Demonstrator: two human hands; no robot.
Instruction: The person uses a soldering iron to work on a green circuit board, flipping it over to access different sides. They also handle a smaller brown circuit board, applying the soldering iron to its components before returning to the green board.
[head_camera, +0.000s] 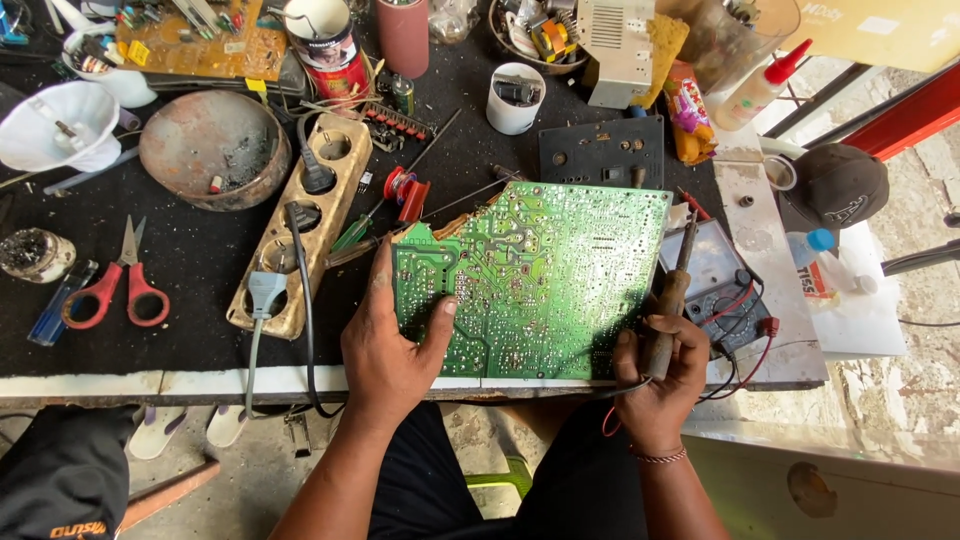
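Two hands are on the job: your left hand (385, 345) pins the green circuit board (535, 275) by its near-left corner, thumb pressed on the solder side, fingers spread over its left edge. That board lies flat on the black tabletop (190, 265), near the front edge, its long axis running left to right, with the ragged broken corner pointing away to the far left. Your right hand (660, 375) is clamped around the wooden handle of a soldering iron (672, 295), which stands almost upright along the board's right edge, tip pointing away from you, just beside the multimeter (720, 275).
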